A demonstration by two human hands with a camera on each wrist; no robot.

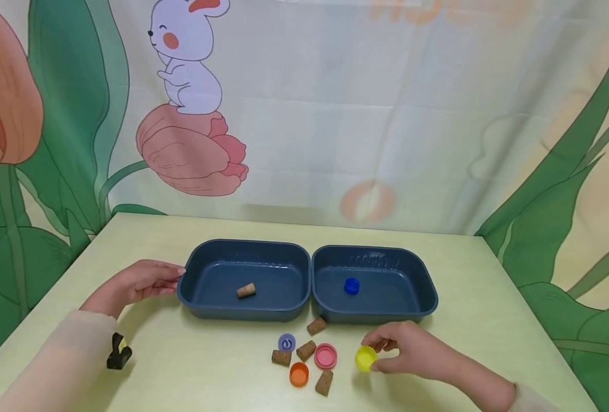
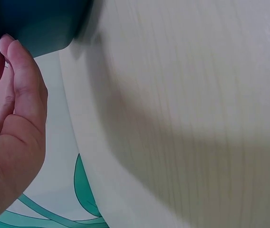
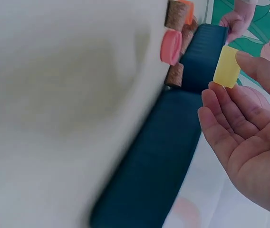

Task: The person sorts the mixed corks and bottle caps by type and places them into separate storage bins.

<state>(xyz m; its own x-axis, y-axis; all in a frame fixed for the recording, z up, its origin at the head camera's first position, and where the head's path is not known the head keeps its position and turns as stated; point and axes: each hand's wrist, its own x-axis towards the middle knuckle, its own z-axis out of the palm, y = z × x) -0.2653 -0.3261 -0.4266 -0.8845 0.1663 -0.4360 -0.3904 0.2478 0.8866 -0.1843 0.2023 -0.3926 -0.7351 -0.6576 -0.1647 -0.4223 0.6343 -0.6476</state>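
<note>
Between thumb and fingertips my right hand [image 1: 404,349] pinches a yellow bottle cap [image 1: 366,358], raised over the table just in front of the right tray. In the right wrist view the yellow cap [image 3: 227,67] is seen from its side. My left hand [image 1: 147,280] holds the left rim of the left dark blue tray [image 1: 245,313] with its fingertips. One cork [image 1: 245,290] lies in that tray. A blue bottle cap [image 1: 352,286] lies in the right dark blue tray [image 1: 376,317]. The two trays stand side by side.
In front of the trays lie several corks [image 1: 281,358], a purple cap [image 1: 286,342], a pink cap [image 1: 325,356] and an orange cap [image 1: 299,374], close together on the pale table [image 1: 206,366]. Behind the table hangs a printed curtain [image 1: 304,114] with a rabbit and flowers.
</note>
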